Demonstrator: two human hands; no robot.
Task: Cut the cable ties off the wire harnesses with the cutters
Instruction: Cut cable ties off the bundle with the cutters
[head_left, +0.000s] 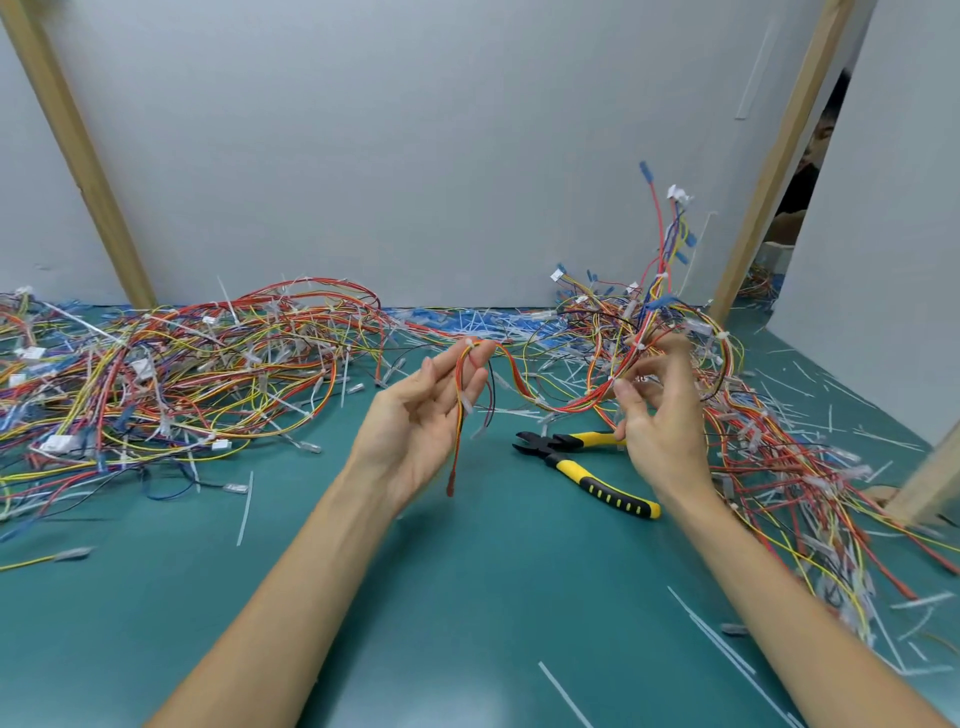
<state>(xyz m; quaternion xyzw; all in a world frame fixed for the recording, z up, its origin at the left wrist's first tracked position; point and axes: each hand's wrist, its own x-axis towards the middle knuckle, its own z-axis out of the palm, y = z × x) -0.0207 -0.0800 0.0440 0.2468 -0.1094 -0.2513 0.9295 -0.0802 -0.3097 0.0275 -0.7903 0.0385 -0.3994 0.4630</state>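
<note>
The left hand (431, 410) is turning palm-up above the green counter (467, 597), its fingers (480, 358) nearly straight and pinching the top of a red, yellow and black wire harness (519, 382), just below a white cable tie (470, 343). The harness's loose ends are hanging down past the palm. The right hand (662, 421) is gripping the same harness further along, its fingers curling round the wires where they are running into the right heap (769, 457) – the tangle is crowding that hand from behind and from the side. The cutters (584, 462) are lying untouched on the counter between and below the hands, yellow handles splaying apart, one partly hidden by the right hand. Another tangle of wires, the left heap (182, 364), is spreading across the far left. Cut tie strips (244, 509) are littering the counter – more are piling up along the white wall (415, 156), between two leaning wooden posts (78, 156).
</note>
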